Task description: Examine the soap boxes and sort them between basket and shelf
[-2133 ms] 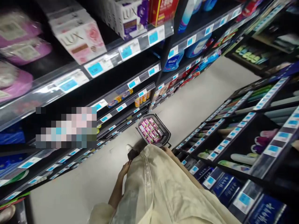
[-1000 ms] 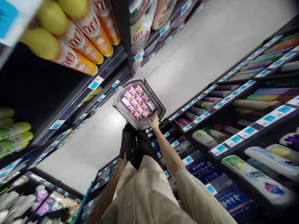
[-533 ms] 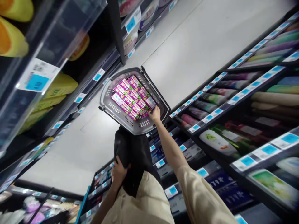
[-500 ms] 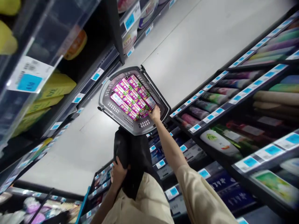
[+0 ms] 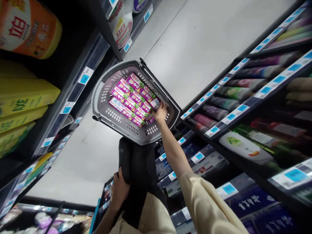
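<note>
Head view: pale floor (image 5: 192,48) between shelves (image 5: 252,99); right hand (image 5: 161,113) at boxes (image 5: 131,102), left hand (image 5: 121,188) on trousers (image 5: 141,162), grips unclear.

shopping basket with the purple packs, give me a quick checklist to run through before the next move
1. Purple packs inside the basket: ok, none shows over the rim.
2. Right hand clear of the basket: not ok, it reaches inside at the packs.
3. Right hand's grip on a pack: cannot tell, fingertips unclear.
4. Left hand clear of the basket: ok, it rests against the dark trousers.
5. Basket flat on the floor: cannot tell, its base is hidden.
</note>
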Demonstrator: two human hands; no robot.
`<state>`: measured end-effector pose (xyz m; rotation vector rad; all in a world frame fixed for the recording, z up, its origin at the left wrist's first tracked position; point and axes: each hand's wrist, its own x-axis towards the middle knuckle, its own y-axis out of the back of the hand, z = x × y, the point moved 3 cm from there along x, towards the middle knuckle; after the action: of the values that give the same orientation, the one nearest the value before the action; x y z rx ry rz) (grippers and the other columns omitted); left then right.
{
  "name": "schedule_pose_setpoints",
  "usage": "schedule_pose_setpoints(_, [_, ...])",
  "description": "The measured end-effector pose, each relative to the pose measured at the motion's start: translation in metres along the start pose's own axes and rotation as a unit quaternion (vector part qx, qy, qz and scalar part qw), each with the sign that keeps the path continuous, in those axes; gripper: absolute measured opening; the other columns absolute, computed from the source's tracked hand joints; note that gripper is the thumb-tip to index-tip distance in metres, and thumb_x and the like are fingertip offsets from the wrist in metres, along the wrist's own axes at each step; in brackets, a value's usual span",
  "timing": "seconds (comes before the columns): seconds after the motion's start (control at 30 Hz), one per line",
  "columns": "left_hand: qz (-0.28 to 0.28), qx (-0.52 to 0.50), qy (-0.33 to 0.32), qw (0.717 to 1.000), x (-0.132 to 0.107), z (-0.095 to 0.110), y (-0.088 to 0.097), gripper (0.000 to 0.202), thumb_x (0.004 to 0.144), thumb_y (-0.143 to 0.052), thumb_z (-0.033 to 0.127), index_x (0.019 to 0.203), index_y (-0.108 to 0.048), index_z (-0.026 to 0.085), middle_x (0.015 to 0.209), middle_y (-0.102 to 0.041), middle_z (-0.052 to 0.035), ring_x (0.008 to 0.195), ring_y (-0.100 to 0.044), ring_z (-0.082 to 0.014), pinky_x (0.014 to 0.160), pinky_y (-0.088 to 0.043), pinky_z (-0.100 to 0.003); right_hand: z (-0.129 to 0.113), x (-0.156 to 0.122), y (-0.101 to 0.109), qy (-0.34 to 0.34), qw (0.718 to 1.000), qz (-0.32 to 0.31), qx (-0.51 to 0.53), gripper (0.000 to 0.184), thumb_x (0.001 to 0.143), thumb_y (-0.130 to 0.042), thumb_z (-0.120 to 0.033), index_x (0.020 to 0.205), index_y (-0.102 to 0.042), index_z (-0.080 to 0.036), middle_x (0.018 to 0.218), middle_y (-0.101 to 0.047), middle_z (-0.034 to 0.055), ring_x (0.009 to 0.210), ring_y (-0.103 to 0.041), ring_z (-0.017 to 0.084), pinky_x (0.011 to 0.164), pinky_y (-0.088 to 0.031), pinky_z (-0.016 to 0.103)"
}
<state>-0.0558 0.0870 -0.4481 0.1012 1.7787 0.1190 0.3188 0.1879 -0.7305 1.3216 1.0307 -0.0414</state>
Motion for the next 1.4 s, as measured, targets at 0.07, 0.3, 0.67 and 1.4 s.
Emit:
schedule_pose_setpoints(0.07, [-0.001, 0.003, -0.002, 1.000, 0.002, -0.002, -0.001, 0.070, 0.099, -0.056, 0.028, 0.163, -0.028, 0.021, 0.148, -0.053, -0.0222, 0.116, -0.072, -0.0371, 0.092, -0.055, -0.044, 0.001, 0.000, -0.002, 0.014, 1.000, -0.003, -0.009, 0.089, 0.090, -0.073, -0.039, 0.163, -0.031, -0.008, 0.166, -0.041, 0.0316, 0.155, -0.037, 0.046, 0.124, -0.034, 0.062])
schedule_pose_setpoints(0.3, [0.010, 0.011, -0.011, 1.000, 0.003, -0.004, 0.001, 0.072, 0.099, -0.056, 0.029, 0.164, -0.025, 0.025, 0.146, -0.055, -0.0196, 0.114, -0.073, -0.0365, 0.091, -0.055, -0.044, 0.004, 0.003, -0.004, 0.017, 1.000, -0.006, 0.011, 0.084, 0.093, -0.068, -0.028, 0.163, -0.029, -0.006, 0.169, -0.038, 0.0302, 0.154, -0.039, 0.041, 0.125, -0.035, 0.058])
schedule_pose_setpoints(0.67, [0.028, 0.011, -0.019, 0.999, 0.000, -0.002, -0.008, 0.067, 0.101, -0.054, 0.037, 0.162, -0.031, 0.018, 0.144, -0.055, -0.0222, 0.118, -0.071, -0.0376, 0.094, -0.054, -0.045, -0.019, -0.025, -0.007, -0.059, 0.989, -0.136, 0.012, 0.097, 0.086, -0.078, -0.055, 0.153, -0.041, 0.005, 0.152, -0.052, 0.0384, 0.139, -0.057, 0.045, 0.115, -0.047, 0.054])
schedule_pose_setpoints(1.4, [0.012, -0.077, -0.054, 0.995, -0.073, -0.020, -0.030, 0.056, 0.105, -0.048, 0.029, 0.159, -0.049, 0.015, 0.156, -0.059, -0.0212, 0.142, -0.061, -0.0295, 0.115, -0.046, -0.035, -0.015, -0.266, 0.167, 0.036, 0.962, -0.272, -0.015, 0.034, 0.107, -0.065, -0.043, 0.125, -0.070, -0.015, 0.115, -0.076, 0.0077, 0.102, -0.076, 0.022, 0.095, -0.063, 0.044])
